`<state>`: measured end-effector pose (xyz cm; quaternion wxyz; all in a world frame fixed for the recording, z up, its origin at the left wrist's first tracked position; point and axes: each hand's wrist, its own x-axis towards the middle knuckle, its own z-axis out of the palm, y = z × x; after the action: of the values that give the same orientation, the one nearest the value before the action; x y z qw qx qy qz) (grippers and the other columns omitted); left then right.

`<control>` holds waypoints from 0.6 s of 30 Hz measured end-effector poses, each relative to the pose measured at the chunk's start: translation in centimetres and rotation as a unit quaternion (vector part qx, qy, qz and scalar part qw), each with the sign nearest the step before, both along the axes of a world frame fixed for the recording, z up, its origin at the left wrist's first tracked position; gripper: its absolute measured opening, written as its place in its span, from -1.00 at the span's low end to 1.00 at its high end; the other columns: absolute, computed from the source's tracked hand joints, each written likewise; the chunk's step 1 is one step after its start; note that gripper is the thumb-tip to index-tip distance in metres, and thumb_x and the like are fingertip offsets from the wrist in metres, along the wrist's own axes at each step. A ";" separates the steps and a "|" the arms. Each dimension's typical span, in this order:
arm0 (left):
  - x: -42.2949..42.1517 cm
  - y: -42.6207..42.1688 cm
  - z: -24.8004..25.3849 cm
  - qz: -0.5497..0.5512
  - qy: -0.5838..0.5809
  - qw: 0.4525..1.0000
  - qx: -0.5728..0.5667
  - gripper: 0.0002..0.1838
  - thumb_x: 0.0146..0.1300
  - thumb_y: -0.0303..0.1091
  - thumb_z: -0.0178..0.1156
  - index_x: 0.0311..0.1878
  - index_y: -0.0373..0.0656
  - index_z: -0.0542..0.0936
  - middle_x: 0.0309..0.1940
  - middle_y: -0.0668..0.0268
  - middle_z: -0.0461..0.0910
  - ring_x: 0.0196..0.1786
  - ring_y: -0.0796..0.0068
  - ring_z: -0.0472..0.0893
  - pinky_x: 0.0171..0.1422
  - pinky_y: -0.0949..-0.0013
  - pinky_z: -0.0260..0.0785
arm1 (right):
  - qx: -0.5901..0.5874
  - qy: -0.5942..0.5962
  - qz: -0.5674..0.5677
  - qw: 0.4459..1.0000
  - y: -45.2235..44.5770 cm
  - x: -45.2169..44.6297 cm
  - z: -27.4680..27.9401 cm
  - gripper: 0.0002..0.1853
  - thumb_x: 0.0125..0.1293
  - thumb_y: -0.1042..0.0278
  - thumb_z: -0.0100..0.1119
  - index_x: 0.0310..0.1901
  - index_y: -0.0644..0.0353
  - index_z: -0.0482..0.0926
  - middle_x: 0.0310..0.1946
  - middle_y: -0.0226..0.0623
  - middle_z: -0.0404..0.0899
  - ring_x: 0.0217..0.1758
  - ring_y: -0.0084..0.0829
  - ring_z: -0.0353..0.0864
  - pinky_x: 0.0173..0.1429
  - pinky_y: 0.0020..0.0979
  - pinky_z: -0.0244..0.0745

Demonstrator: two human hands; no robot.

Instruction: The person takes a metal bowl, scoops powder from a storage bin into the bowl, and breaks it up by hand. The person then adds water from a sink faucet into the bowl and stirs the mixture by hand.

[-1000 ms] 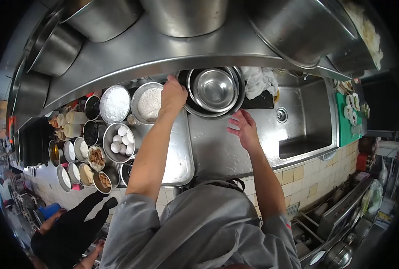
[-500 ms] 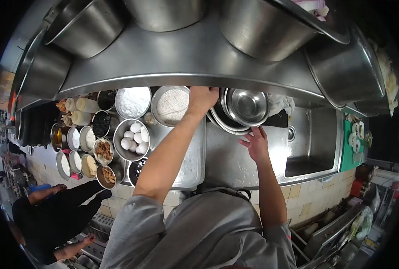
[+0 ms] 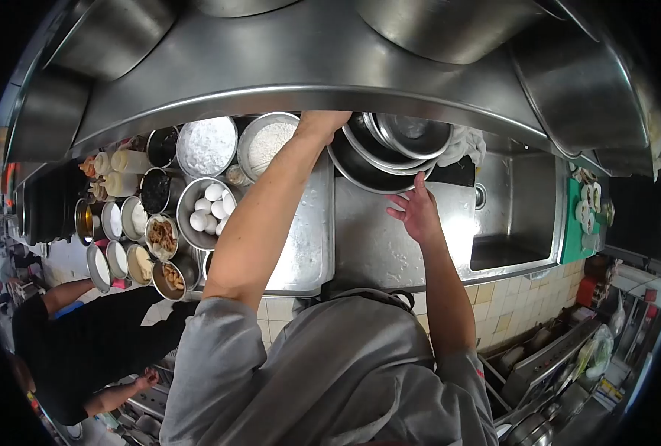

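Note:
A nested stack of metal bowls (image 3: 360, 169) sits on the steel counter, its far side under the shelf's front edge. The smallest metal bowl (image 3: 418, 141) lies on top, towards the right of the stack. My left hand (image 3: 326, 121) reaches past the left side of the stack. Its fingers are hidden by the shelf edge, so what they touch cannot be seen. My right hand (image 3: 419, 215) is open at the near right side, palm up with fingers apart. One fingertip meets the rim of the bowls.
Overhead, a steel shelf (image 3: 286, 63) carries large pots. To the left stand white powder (image 3: 207, 146), a bowl of pale flour (image 3: 266, 146), eggs (image 3: 215, 207) and several small tubs. Right are a crumpled cloth (image 3: 464, 145), a sink (image 3: 520, 258) and a green board (image 3: 572, 223). A person in black (image 3: 92, 342) stands left.
My left hand has gone further under the shelf edge, hiding its fingers. The bowls have spread apart somewhat, with more of the large lower bowl showing. The whole view has shifted slightly.

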<state>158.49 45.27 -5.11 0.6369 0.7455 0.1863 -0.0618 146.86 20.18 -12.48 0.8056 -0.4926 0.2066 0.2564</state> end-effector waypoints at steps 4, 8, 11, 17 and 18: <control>0.2 -0.3 0.5 0.000 0.036 0.999 -0.010 -0.76 0.40 -0.36 0.16 0.02 -0.29 0.61 -0.08 0.19 0.63 -0.07 0.40 0.59 -0.07 0.27 0.50 | -0.053 0.027 0.010 0.998 1.8 -0.1 0.0 -0.29 0.35 -0.21 0.24 0.23 0.28 0.37 0.10 -0.21 0.54 -0.06 -0.21 0.70 -0.22 -0.25 0.70; 0.0 -1.4 1.3 0.038 0.013 0.987 -0.155 -0.89 0.38 -0.41 0.20 -0.10 -0.17 0.64 -0.22 0.27 0.65 -0.26 0.45 0.62 -0.27 0.27 0.51 | -0.051 0.042 -0.012 0.998 2.4 0.5 -1.4 -0.55 0.38 0.17 0.26 0.11 0.33 0.42 0.04 -0.15 0.54 -0.15 -0.18 0.72 -0.22 -0.24 0.70; 0.4 -2.2 1.5 0.022 0.008 0.978 -0.206 -0.94 0.37 -0.41 0.22 -0.15 -0.12 0.64 -0.26 0.30 0.64 -0.31 0.46 0.62 -0.31 0.28 0.52 | -0.007 0.049 -0.047 0.998 1.6 1.2 -2.6 -0.67 0.31 0.41 0.16 0.05 0.38 0.42 -0.01 -0.14 0.53 -0.21 -0.16 0.72 -0.22 -0.19 0.72; 0.7 -2.5 0.6 0.016 -0.008 0.976 -0.216 -0.92 0.37 -0.39 0.21 -0.13 -0.14 0.61 -0.27 0.33 0.61 -0.28 0.48 0.60 -0.27 0.29 0.54 | -0.094 0.052 -0.079 0.991 -0.7 -2.8 0.3 -0.79 0.29 0.44 0.12 -0.10 0.35 0.47 -0.27 -0.20 0.60 -0.31 -0.19 0.69 -0.25 -0.16 0.71; 0.8 -2.5 0.2 0.029 -0.011 0.974 -0.224 -0.87 0.37 -0.39 0.20 -0.08 -0.17 0.60 -0.25 0.32 0.59 -0.27 0.48 0.58 -0.26 0.27 0.53 | -0.105 0.061 -0.080 0.989 -2.0 -4.0 0.2 -0.79 0.28 0.45 0.13 -0.11 0.38 0.46 -0.28 -0.18 0.58 -0.34 -0.18 0.68 -0.26 -0.14 0.72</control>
<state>159.26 42.79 -4.91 0.7911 0.5793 0.1818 -0.0752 142.90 18.14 -12.24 0.7531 -0.5397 0.3203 0.1972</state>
